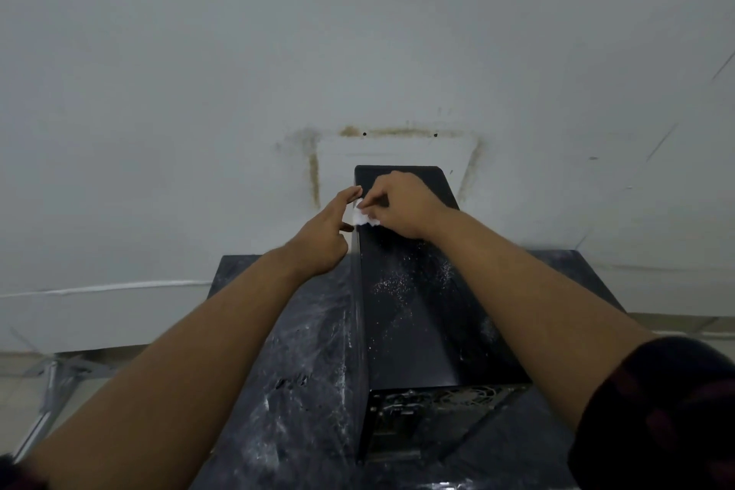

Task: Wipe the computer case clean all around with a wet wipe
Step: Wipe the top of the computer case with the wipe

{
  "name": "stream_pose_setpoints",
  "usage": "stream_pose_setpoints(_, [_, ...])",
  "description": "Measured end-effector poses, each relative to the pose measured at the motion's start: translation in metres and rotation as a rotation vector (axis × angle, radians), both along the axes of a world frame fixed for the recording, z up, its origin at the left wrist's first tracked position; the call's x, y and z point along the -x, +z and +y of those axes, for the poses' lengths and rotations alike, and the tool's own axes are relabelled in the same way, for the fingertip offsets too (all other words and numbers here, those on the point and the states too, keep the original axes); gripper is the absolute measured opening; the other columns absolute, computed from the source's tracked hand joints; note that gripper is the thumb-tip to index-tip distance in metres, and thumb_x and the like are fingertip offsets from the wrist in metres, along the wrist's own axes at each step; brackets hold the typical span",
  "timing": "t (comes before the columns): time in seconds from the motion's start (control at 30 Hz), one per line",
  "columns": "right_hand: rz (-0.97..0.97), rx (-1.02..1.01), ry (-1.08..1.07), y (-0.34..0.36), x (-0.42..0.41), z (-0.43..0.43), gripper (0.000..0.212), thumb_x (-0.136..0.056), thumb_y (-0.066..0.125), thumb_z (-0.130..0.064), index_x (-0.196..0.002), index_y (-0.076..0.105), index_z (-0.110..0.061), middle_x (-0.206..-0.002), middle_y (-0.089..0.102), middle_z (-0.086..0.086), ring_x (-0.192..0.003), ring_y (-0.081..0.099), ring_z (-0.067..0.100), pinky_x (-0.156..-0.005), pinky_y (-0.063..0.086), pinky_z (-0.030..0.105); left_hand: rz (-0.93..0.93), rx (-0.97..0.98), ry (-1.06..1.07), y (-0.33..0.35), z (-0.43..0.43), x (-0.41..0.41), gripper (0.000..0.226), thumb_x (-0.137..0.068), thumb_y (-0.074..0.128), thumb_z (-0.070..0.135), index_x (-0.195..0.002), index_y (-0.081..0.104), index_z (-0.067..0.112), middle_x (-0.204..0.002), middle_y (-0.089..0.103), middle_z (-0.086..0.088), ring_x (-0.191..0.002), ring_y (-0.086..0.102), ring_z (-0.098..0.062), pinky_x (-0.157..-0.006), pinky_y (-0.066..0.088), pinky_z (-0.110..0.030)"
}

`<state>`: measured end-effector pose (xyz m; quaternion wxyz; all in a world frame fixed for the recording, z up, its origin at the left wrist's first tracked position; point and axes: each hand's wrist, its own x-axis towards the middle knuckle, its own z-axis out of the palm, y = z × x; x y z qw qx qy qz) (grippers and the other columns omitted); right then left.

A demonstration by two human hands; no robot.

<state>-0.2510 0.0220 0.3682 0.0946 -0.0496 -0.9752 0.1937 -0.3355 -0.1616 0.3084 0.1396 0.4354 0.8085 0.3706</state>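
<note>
Head cam, fwd-down, close.

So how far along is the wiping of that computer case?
Little looks done yet: white dust speckles the computer case top. The right hand pinches the wet wipe at its far left edge, left hand open beside it. Top and sides remain.

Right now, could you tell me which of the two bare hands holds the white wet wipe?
The right hand, atop the black computer case, pinches the crumpled white wet wipe; the left hand is beside it, fingers straight, holding nothing.
</note>
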Motion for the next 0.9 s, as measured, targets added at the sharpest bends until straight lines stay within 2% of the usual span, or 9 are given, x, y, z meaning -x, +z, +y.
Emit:
stream_pose_setpoints(0.03, [-0.017, 0.038, 0.032, 0.002, -0.001, -0.002, 0.012, -0.095, 0.078, -0.025, -0.103, 0.086, -0.028, -0.1, 0.074, -0.016, -0.095, 0.066, 0.005, -0.093, 0.053, 0.032, 0.028, -0.011, -0.001, -0.002, 0.001, 0.001, 0.083, -0.098, 0.045, -0.006, -0.167, 0.02, 0.032, -0.172, 0.03, 0.011, -0.131, 0.059, -0.021, -0.102, 0.047, -0.021])
stream_pose_setpoints(0.17, [0.027, -0.006, -0.118, 0.004, -0.004, 0.004, 0.014, -0.093, 0.076, -0.026, -0.101, 0.085, -0.033, -0.098, 0.078, -0.016, -0.097, 0.068, 0.004, -0.1, 0.054, 0.035, 0.014, -0.028, 0.011, -0.006, 0.002, 0.005, 0.058, -0.113, 0.04, 0.016, -0.166, 0.023, 0.033, -0.173, 0.029, 0.009, -0.148, 0.047, -0.023, -0.123, 0.035, -0.037])
stream_pose_setpoints(0.3, [-0.109, 0.172, 0.108, 0.003, -0.012, -0.004, 0.011, -0.089, 0.084, -0.023, -0.097, 0.086, -0.031, -0.09, 0.076, -0.016, -0.089, 0.07, 0.001, -0.087, 0.055, 0.025, 0.05, -0.045, 0.005, -0.007, 0.0, 0.008, 0.059, -0.112, 0.038, 0.011, -0.167, 0.025, 0.027, -0.172, 0.031, 0.004, -0.156, 0.032, -0.016, -0.122, 0.025, -0.025])
stream_pose_setpoints(0.37, [-0.07, 0.195, 0.054, 0.002, -0.015, -0.002, 0.011, -0.09, 0.083, -0.023, -0.098, 0.086, -0.031, -0.09, 0.076, -0.016, -0.09, 0.07, 0.002, -0.091, 0.055, 0.027, 0.05, -0.051, 0.008, -0.007, 0.001, 0.009, 0.056, -0.113, 0.038, 0.015, -0.166, 0.026, 0.031, -0.172, 0.032, 0.006, -0.153, 0.039, -0.018, -0.123, 0.029, -0.03])
stream_pose_setpoints(0.47, [0.066, 0.05, -0.088, -0.002, -0.022, 0.001, 0.012, -0.092, 0.079, -0.027, -0.101, 0.086, -0.031, -0.095, 0.077, -0.014, -0.091, 0.062, 0.006, -0.088, 0.049, 0.032, 0.048, -0.065, 0.003, -0.01, 0.002, 0.008, 0.054, -0.114, 0.039, 0.02, -0.164, 0.027, 0.035, -0.17, 0.033, 0.009, -0.14, 0.054, -0.019, -0.119, 0.038, -0.036])
stream_pose_setpoints(0.6, [-0.06, 0.098, 0.168, -0.001, -0.029, -0.009, 0.01, -0.089, 0.084, -0.03, -0.097, 0.085, -0.035, -0.091, 0.074, -0.016, -0.091, 0.054, -0.001, -0.083, 0.044, 0.023, 0.062, -0.083, 0.013, -0.011, 0.002, 0.008, 0.054, -0.114, 0.041, 0.017, -0.164, 0.029, 0.033, -0.17, 0.034, 0.008, -0.14, 0.05, -0.015, -0.112, 0.034, -0.027])
stream_pose_setpoints(0.73, [0.035, -0.036, -0.006, -0.001, -0.032, -0.006, 0.01, -0.092, 0.079, -0.032, -0.101, 0.083, -0.037, -0.094, 0.072, -0.017, -0.096, 0.051, 0.007, -0.089, 0.049, 0.038, 0.059, -0.08, 0.016, -0.011, 0.004, 0.009, 0.053, -0.113, 0.042, 0.016, -0.162, 0.031, 0.034, -0.165, 0.039, 0.009, -0.114, 0.065, -0.007, -0.105, 0.042, -0.028])
stream_pose_setpoints(0.83, [-0.072, 0.068, 0.208, -0.002, -0.037, -0.014, 0.01, -0.09, 0.082, -0.029, -0.097, 0.084, -0.036, -0.091, 0.072, -0.016, -0.092, 0.053, 0.004, -0.084, 0.048, 0.029, 0.052, -0.09, 0.009, -0.013, 0.004, 0.011, 0.054, -0.113, 0.042, 0.016, -0.162, 0.03, 0.036, -0.163, 0.043, 0.009, -0.12, 0.064, -0.011, -0.106, 0.043, -0.029])
stream_pose_setpoints(0.9, [-0.086, 0.078, 0.207, 0.001, -0.038, -0.015, 0.01, -0.09, 0.083, -0.031, -0.096, 0.084, -0.038, -0.091, 0.073, -0.016, -0.092, 0.054, 0.004, -0.082, 0.047, 0.027, 0.059, -0.099, 0.011, -0.013, 0.005, 0.008, 0.052, -0.113, 0.042, 0.017, -0.16, 0.032, 0.035, -0.16, 0.045, 0.01, -0.115, 0.064, -0.011, -0.103, 0.044, -0.029])
